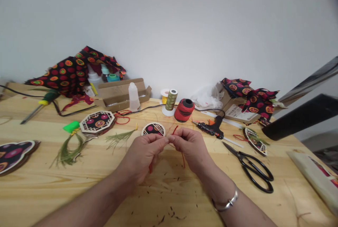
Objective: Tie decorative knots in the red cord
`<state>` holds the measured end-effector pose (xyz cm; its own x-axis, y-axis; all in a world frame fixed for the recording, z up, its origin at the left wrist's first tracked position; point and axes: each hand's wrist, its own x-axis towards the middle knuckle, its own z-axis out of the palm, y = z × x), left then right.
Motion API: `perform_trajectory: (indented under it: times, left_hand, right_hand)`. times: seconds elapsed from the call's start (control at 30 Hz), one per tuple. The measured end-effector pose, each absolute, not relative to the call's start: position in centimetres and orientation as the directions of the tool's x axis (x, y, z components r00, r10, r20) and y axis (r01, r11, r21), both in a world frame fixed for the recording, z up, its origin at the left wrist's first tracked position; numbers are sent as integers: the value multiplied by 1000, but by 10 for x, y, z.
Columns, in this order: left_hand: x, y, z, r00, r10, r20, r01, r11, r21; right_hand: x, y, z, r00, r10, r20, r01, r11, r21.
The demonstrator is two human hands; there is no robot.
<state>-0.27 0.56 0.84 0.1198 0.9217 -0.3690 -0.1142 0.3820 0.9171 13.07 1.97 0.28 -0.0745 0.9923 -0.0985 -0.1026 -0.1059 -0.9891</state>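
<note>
Over the middle of the table, my left hand (145, 151) and my right hand (188, 146) meet at their fingertips. Both are closed in a pinch on a thin red cord (183, 160), whose ends hang below the fingers and stick up by the right thumb. Just behind my left fingers lies a round wooden lattice ornament (153, 128) with dark patterned cloth, partly covered by them. A green thread tassel (121, 138) rests left of my left hand. Beyond my right hand stands a red thread spool (184, 110).
Black scissors (250, 169) and a glue gun (212, 127) lie at the right. An octagonal ornament (97, 122), a screwdriver (39, 105) and another tassel (67, 149) are at the left. A white bottle (133, 97) and a cardboard box (116, 94) stand behind.
</note>
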Motion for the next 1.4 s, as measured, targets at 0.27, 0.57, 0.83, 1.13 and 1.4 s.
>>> perform_trajectory:
  times: [0.27, 0.57, 0.83, 1.13, 1.4]
  left_hand:
    - [-6, 7, 10, 179, 913, -367, -137, 392, 910]
    - [-11, 14, 12, 56, 995, -82, 250, 65, 966]
    - [-9, 10, 13, 160, 977, -142, 183, 112, 977]
    - [-4, 5, 10, 186, 981, -54, 307, -5, 952]
    - [-3, 4, 6, 259, 966, 18, 365, -115, 924]
  right_hand:
    - [136, 20, 4, -90, 994, -54, 92, -46, -995]
    - [142, 22, 7, 0, 990, 138, 371, 128, -920]
    - [142, 20, 6, -2, 973, 230, 500, 200, -843]
    - [140, 21, 8, -21, 999, 29, 165, 32, -986]
    - [134, 18, 12, -135, 980, -147, -219, -175, -960]
